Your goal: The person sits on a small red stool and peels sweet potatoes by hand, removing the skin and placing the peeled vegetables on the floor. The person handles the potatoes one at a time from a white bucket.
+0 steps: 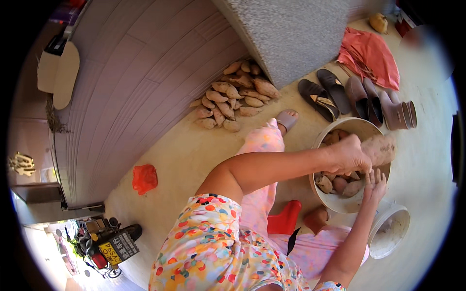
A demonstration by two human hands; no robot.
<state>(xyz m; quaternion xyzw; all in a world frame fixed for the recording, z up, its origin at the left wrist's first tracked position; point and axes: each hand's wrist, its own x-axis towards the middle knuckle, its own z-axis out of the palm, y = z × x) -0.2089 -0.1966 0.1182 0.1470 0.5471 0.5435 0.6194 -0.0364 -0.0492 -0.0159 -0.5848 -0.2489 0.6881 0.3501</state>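
My left hand [347, 154] is over a large white bucket [335, 208], its fingers curled in; whatever they grip is hidden. Close beside its knuckles, a broad light-brown thing with dark marks [381, 149] lies across the bucket's far right rim; its kind is unclear. My right hand [374, 186] is just below the left, at the bucket's right side, fingers stretched out and apart, with nothing visible in them. Inside the bucket are several sweet potatoes [352, 188], partly covered by my left hand and forearm.
A smaller white bucket [391, 230] stands near my right forearm. Sweet potatoes [233, 94] are heaped against the tiled wall [145, 72]. Slippers [323, 94], boots [395, 111] and a red bag [369, 56] lie beyond. A red plastic bag [145, 179] is left; a motorcycle [104, 242] stands lower left.
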